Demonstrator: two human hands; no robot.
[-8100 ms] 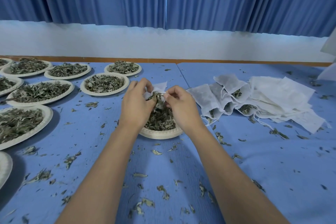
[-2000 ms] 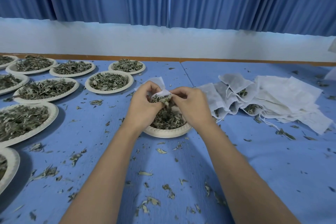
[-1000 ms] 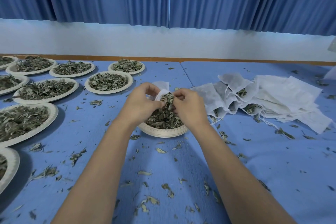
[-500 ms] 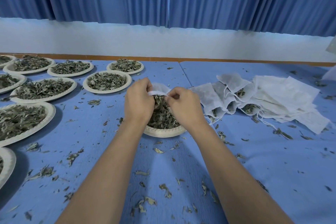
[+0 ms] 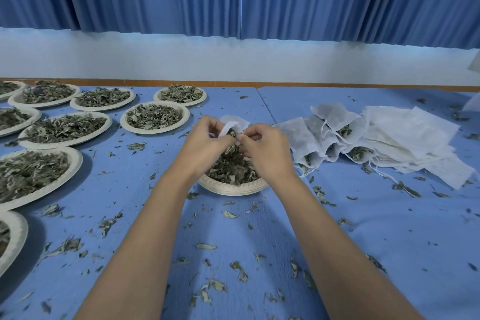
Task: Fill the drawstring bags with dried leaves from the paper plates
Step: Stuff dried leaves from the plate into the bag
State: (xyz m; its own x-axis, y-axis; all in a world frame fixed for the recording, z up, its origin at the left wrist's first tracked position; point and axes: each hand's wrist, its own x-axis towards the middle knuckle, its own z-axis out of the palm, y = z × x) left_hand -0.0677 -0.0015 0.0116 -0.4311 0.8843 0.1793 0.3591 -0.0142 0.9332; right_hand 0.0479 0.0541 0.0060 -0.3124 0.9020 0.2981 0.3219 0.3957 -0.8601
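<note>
Over a paper plate (image 5: pixel 228 188) heaped with dried leaves (image 5: pixel 231 169), my left hand (image 5: pixel 205 145) pinches the rim of a small white drawstring bag (image 5: pixel 232 123). Most of the bag is hidden behind my fingers. My right hand (image 5: pixel 265 150) has its fingers curled at the bag's mouth, pinching a tuft of dried leaves there. Both hands sit close together just above the plate.
Several paper plates of dried leaves (image 5: pixel 155 118) fill the left side of the blue table (image 5: pixel 389 228). A heap of white drawstring bags (image 5: pixel 376 143), some with leaves inside, lies to the right. Loose leaf bits litter the table. Blue curtains hang behind.
My hands stay over the same plate. The right hand has kept bringing pinches of leaves up to the bag's mouth, and the left hand has shifted its hold on the rim slightly.
</note>
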